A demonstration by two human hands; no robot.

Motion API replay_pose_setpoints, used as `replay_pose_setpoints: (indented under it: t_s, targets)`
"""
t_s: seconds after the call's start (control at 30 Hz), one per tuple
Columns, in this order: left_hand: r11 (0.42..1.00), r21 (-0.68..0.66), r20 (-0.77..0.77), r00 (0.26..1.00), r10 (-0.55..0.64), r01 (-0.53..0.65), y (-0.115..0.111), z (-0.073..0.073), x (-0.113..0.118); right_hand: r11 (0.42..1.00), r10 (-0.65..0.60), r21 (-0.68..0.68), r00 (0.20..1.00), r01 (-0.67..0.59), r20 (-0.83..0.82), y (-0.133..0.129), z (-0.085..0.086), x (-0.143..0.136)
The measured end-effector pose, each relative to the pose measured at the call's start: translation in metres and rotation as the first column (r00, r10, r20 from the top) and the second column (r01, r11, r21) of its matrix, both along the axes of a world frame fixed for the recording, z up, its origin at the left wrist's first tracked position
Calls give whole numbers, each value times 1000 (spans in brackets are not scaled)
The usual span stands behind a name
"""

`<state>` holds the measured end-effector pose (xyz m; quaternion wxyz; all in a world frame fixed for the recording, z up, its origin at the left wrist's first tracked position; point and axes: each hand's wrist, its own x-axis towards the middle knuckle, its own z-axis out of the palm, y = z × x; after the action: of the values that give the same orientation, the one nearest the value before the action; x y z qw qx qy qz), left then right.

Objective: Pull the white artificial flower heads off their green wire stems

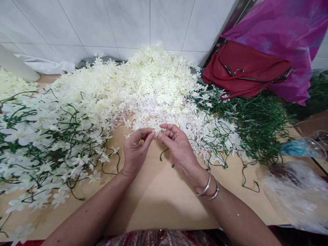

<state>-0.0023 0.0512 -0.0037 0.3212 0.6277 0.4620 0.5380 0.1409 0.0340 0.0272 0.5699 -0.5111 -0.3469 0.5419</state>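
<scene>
In the middle of the head view, my left hand point(135, 150) and my right hand point(180, 150) meet fingertip to fingertip. Both are closed in a pinch on a small white artificial flower point(157, 129), which the fingers partly hide. Below my right hand a short green plastic stem point(161, 156) shows; whether it is held or lies on the table I cannot tell. Just beyond the fingers spreads a big heap of loose white and cream artificial blossoms point(156, 82). Left of my left hand lies a pile of white flowers on green stems point(46, 147).
Green plastic stems point(258, 119) are bunched at the right, with a red handbag point(246, 66) and a purple plastic bag point(287, 27) behind them. A clear plastic bag point(299, 198) lies at the table's right side. White tiles point(133, 24) line the wall behind the wooden table point(159, 201).
</scene>
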Motion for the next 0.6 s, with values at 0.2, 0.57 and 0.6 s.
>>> replay_pose_setpoints:
  t_s: [0.2, 0.57, 0.6]
  targets:
    - [998, 23, -41, 997, -58, 59, 3, 2, 0, 1000, 31, -2, 999, -31, -22, 1, 0, 3]
    - [985, -103, 93, 987, -132, 142, 6, -4, -1, 999, 42, -3, 999, -42, 4, 2, 1, 6]
    - [983, -105, 98, 986, -137, 147, 6, -4, -1, 999, 45, 3, 999, -45, 6, 2, 1, 6]
